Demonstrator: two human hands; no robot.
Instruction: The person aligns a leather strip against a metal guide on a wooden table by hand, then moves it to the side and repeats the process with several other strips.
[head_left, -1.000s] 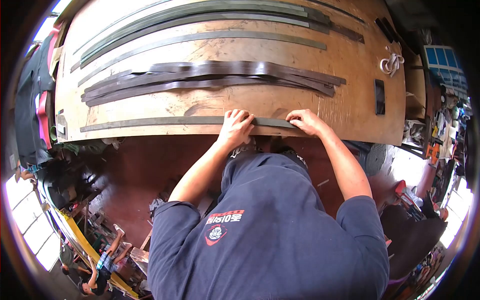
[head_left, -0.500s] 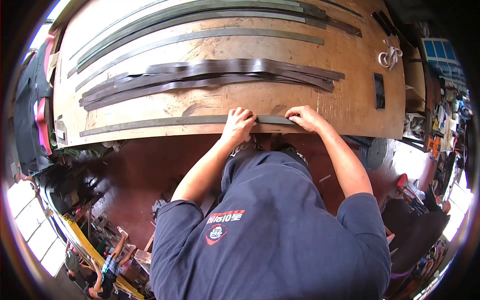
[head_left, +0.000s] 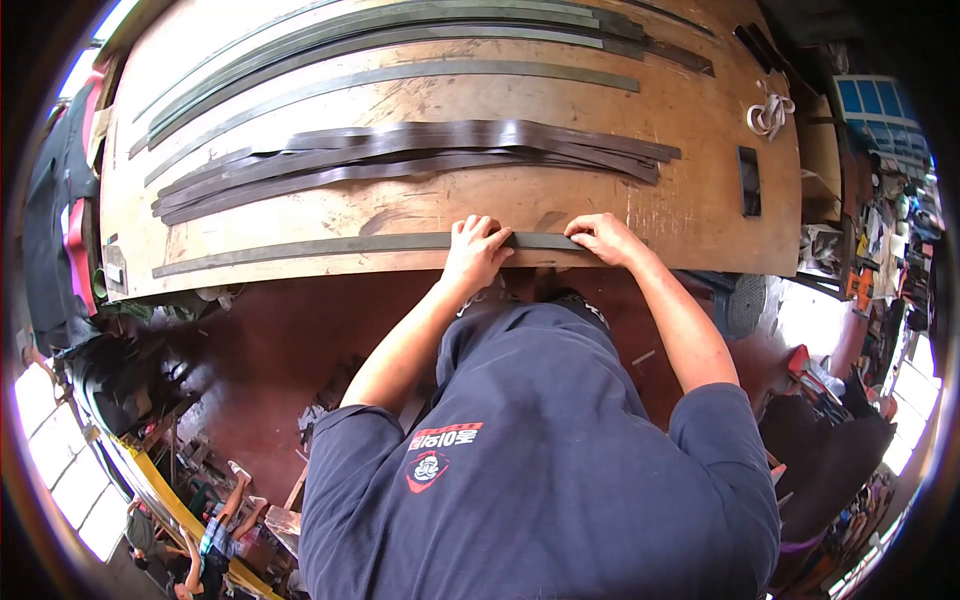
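A long, flat dark grey strip (head_left: 340,246) lies along the near edge of the wooden table (head_left: 690,220). My left hand (head_left: 476,250) presses down over it near the middle, fingers curled and thumb against the strip. To the right, my right hand (head_left: 606,240) pinches the same strip near its right end, which the fingers partly cover. A short stretch of strip shows between both hands. Just beyond lies a loose bundle of shiny dark brown strips (head_left: 420,150), touched by neither hand.
Farther back lie a single grey-green strip (head_left: 420,70) and a stack of long strips (head_left: 400,35). At the right are a dark phone-like rectangle (head_left: 748,180) and a looped white cord (head_left: 768,116). Another person (head_left: 215,545) is at lower left, beside a yellow beam (head_left: 165,490).
The whole view has shifted slightly left. Both hands stay at the strip, with only small finger movements; the other strips have not moved on the table.
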